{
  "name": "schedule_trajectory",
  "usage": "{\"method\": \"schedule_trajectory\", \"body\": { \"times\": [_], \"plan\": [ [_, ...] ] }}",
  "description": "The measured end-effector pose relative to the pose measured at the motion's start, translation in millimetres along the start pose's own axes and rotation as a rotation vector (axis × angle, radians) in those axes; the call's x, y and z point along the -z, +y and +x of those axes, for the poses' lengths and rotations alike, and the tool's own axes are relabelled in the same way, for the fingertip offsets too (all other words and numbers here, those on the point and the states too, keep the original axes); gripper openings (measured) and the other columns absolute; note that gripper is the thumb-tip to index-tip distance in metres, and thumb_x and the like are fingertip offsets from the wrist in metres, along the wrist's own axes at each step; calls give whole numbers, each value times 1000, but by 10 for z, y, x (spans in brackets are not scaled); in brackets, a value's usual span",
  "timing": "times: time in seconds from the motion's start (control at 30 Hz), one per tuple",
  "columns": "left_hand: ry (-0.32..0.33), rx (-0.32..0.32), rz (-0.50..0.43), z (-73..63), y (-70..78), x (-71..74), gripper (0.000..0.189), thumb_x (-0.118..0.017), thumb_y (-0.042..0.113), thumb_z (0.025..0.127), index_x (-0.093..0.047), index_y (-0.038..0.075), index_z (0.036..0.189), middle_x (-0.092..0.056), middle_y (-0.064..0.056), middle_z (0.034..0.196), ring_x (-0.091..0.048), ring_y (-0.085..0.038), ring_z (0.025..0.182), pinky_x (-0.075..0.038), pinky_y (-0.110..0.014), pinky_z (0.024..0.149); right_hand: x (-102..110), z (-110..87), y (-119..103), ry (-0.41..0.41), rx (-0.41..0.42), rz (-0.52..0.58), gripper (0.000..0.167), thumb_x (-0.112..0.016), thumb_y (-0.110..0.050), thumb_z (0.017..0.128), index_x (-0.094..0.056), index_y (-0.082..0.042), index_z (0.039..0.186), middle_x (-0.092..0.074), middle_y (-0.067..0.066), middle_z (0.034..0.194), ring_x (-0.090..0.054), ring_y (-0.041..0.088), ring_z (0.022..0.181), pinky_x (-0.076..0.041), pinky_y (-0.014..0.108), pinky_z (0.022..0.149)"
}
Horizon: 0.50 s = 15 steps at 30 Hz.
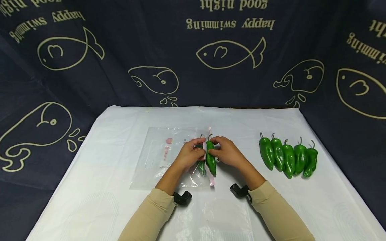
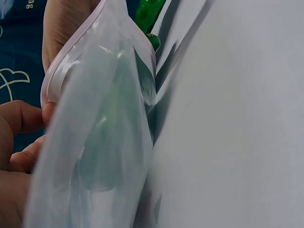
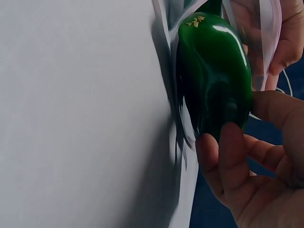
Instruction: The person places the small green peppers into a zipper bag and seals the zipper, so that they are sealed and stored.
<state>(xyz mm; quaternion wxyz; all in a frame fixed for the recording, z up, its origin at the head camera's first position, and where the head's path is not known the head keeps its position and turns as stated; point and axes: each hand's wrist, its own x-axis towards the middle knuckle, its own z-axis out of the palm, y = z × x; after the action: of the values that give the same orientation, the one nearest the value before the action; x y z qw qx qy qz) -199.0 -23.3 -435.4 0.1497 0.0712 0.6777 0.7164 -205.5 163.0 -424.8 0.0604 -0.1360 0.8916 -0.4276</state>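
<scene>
A clear plastic zip bag (image 1: 153, 160) with a pink-edged mouth lies on the white table, its opening toward the right. My left hand (image 1: 190, 154) pinches the rim of that mouth; in the left wrist view the bag (image 2: 99, 133) gapes near the fingers. One green pepper (image 1: 201, 168) shows through the plastic, inside by the mouth. Between thumb and fingers my right hand (image 1: 227, 153) holds another green pepper (image 1: 211, 164), right at the pink rim. The right wrist view shows this pepper (image 3: 213, 80) close up, glossy, with the fingers around its side.
Several green peppers (image 1: 288, 159) lie in a row on the right of the table (image 1: 120, 140). A further transparent plastic sheet or bag (image 1: 224, 217) lies at the near edge, between the forearms. Dark cloth (image 1: 187, 87) with fish drawings hangs behind and beside the table.
</scene>
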Motion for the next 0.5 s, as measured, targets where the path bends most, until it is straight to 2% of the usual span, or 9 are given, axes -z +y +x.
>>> {"method": "schedule_trajectory", "body": {
  "times": [0.2,0.37,0.5],
  "plan": [
    [-4,-5,-1,3,-4,-3,54,-54,-11,86,-50,-6,140,-59,-10,76,-58,-11,66,-56,-23,65,-3,-1,-14,-33,-30,46,43,-62,-12,90,-58,0,131,-58,18,121,-66,19,76,-57,31,56],
    [-10,-8,-3,-1,0,-3,54,-54,-12,86,-51,-5,140,-60,-10,77,-59,-12,67,-56,-23,65,2,-15,-10,-71,-36,105,46,-61,-7,91,-55,1,136,-55,20,129,-68,22,85,-59,33,61],
    [-17,-12,2,-2,4,-6,54,-53,-12,86,-49,-6,140,-61,-8,78,-59,-12,67,-56,-23,66,-11,-14,2,-100,-43,158,45,-61,-7,94,-53,1,137,-56,22,130,-68,26,94,-60,35,65]
  ]
}}
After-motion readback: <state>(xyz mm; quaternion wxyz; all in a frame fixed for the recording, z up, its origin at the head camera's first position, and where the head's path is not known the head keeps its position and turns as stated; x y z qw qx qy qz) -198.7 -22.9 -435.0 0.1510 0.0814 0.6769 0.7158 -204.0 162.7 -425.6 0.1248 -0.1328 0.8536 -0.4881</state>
